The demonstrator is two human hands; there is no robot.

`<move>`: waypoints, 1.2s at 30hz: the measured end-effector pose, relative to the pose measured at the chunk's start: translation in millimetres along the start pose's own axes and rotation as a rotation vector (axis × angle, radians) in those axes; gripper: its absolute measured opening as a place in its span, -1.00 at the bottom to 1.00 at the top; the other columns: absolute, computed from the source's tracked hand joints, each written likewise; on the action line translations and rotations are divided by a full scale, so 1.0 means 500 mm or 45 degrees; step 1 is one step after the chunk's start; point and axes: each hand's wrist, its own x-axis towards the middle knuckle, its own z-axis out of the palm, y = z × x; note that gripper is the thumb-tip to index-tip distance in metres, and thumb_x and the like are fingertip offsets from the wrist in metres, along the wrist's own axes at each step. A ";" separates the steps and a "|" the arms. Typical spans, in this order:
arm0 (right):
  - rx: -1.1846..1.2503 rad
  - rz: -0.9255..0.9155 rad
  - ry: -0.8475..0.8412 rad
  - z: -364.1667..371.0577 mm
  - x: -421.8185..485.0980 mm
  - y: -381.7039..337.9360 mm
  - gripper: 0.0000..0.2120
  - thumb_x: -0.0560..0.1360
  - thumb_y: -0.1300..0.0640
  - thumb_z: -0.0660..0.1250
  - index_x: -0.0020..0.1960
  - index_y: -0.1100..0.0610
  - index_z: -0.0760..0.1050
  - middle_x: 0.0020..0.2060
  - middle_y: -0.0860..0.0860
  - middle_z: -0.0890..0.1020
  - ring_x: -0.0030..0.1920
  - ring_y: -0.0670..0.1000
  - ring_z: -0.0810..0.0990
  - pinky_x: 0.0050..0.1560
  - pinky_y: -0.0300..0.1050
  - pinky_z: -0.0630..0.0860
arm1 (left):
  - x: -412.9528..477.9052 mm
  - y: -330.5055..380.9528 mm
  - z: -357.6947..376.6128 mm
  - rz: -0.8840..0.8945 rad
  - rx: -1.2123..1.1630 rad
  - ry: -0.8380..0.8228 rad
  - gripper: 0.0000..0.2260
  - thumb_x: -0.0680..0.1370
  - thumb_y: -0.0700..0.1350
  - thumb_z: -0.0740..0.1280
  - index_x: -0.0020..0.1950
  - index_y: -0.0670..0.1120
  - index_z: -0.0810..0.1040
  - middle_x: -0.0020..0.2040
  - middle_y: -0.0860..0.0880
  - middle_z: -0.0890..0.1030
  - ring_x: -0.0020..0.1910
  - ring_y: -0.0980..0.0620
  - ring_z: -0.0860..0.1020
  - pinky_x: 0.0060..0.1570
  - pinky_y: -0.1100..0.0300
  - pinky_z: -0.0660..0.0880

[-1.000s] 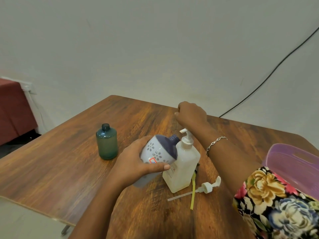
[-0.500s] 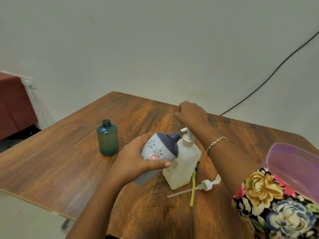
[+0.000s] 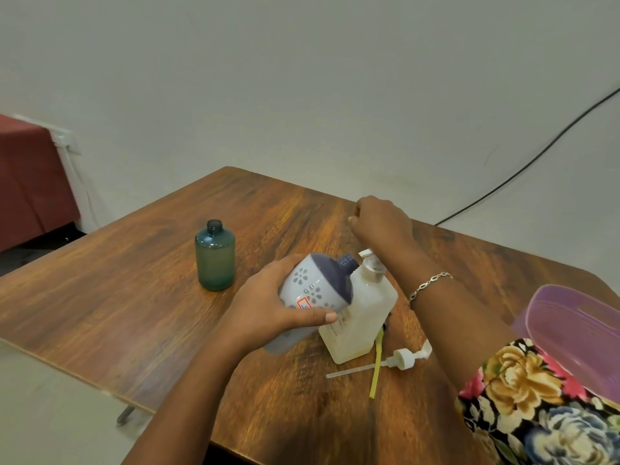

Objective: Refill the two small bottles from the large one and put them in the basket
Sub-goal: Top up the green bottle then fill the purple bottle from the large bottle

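The left hand [image 3: 268, 307] wraps its fingers round the large bottle [image 3: 315, 286], rounded white plastic with grey flower prints, a purple shoulder and a bare threaded neck. It tilts toward 2 o'clock, against the square translucent pump bottle [image 3: 362, 317]. The cylindrical, uncapped green bottle [image 3: 215, 260] stands at 10 o'clock on the wood-grain desk [image 3: 134, 297]. At 12 o'clock the right hand [image 3: 382, 219] has curled fingers; whether they hold anything I cannot tell. A loose pump [image 3: 401, 359] lies at 5 o'clock, the purple basket [image 3: 570, 317] at 3.

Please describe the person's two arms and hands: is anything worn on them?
Both forearms are bare. At the right hand, the wrist carries a thin silver chain bracelet; higher up is a floral sleeve, black with yellow, pink and blue flowers. The left hand shows no ring or watch.
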 end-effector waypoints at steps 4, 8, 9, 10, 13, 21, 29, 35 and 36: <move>0.059 -0.001 0.028 -0.019 0.019 0.005 -0.79 0.55 0.09 0.20 0.07 0.16 0.52 -0.06 0.09 0.61 -0.15 0.08 0.50 -0.19 -0.13 0.34 | 0.001 0.005 -0.007 0.008 -0.008 0.027 -0.21 0.05 0.42 0.39 0.25 0.26 0.37 0.12 0.21 0.52 0.08 0.19 0.51 0.09 0.03 0.53; 0.030 0.009 -0.034 -0.011 0.017 0.000 -0.80 0.55 0.10 0.20 0.08 0.16 0.51 -0.05 0.09 0.61 -0.11 0.10 0.53 -0.19 -0.13 0.36 | 0.003 0.011 -0.009 0.007 -0.005 0.028 -0.25 0.05 0.41 0.37 0.21 0.30 0.34 0.09 0.24 0.51 0.05 0.20 0.51 0.06 0.09 0.53; 0.009 0.008 -0.039 -0.004 0.014 -0.001 -0.81 0.55 0.11 0.21 0.08 0.16 0.51 -0.05 0.10 0.61 -0.10 0.10 0.54 -0.19 -0.12 0.36 | 0.003 0.011 -0.008 0.005 -0.004 0.024 -0.24 0.04 0.41 0.36 0.22 0.29 0.34 0.09 0.24 0.50 0.05 0.20 0.50 0.05 0.11 0.53; -0.008 0.007 -0.035 0.000 0.011 -0.002 -0.81 0.56 0.12 0.21 0.08 0.17 0.52 -0.05 0.11 0.61 -0.11 0.10 0.54 -0.20 -0.13 0.35 | 0.003 0.010 -0.006 0.004 -0.002 0.021 -0.22 0.04 0.41 0.36 0.24 0.26 0.35 0.10 0.24 0.50 0.05 0.20 0.50 0.05 0.12 0.53; -0.025 -0.002 -0.022 0.006 0.007 0.000 -0.83 0.54 0.15 0.22 0.05 0.17 0.53 -0.05 0.12 0.62 -0.09 0.14 0.55 -0.20 -0.13 0.34 | 0.001 0.006 -0.002 -0.001 -0.007 0.018 -0.18 0.05 0.41 0.36 0.28 0.23 0.36 0.13 0.19 0.51 0.07 0.18 0.50 0.06 0.11 0.53; 0.071 -0.019 0.022 -0.017 0.024 0.007 -0.77 0.55 0.09 0.19 0.09 0.16 0.52 -0.02 0.09 0.61 -0.06 0.11 0.56 -0.17 -0.12 0.38 | -0.006 0.008 -0.002 0.003 0.002 0.010 -0.17 0.05 0.42 0.36 0.30 0.22 0.35 0.14 0.19 0.52 0.08 0.17 0.51 0.07 0.06 0.54; 0.001 -0.009 -0.002 0.008 0.009 0.002 -0.83 0.54 0.16 0.21 0.06 0.17 0.52 -0.04 0.12 0.62 -0.07 0.14 0.56 -0.20 -0.13 0.33 | -0.008 0.004 0.005 0.005 0.008 -0.005 -0.20 0.06 0.42 0.35 0.27 0.26 0.33 0.12 0.21 0.51 0.06 0.19 0.50 0.02 0.18 0.52; 0.024 -0.030 0.007 -0.005 0.013 0.003 -0.80 0.54 0.11 0.20 0.07 0.17 0.51 -0.04 0.11 0.61 -0.06 0.13 0.56 -0.18 -0.13 0.36 | -0.008 0.006 -0.001 0.019 -0.012 0.012 -0.17 0.05 0.41 0.36 0.29 0.22 0.36 0.13 0.19 0.52 0.06 0.17 0.51 0.04 0.13 0.53; 0.028 -0.033 0.022 -0.011 0.017 0.004 -0.80 0.54 0.10 0.20 0.07 0.17 0.51 -0.05 0.10 0.60 -0.08 0.11 0.55 -0.18 -0.13 0.36 | -0.008 0.006 -0.002 0.022 -0.017 0.015 -0.18 0.05 0.41 0.36 0.29 0.22 0.36 0.12 0.19 0.52 0.06 0.17 0.51 0.04 0.14 0.53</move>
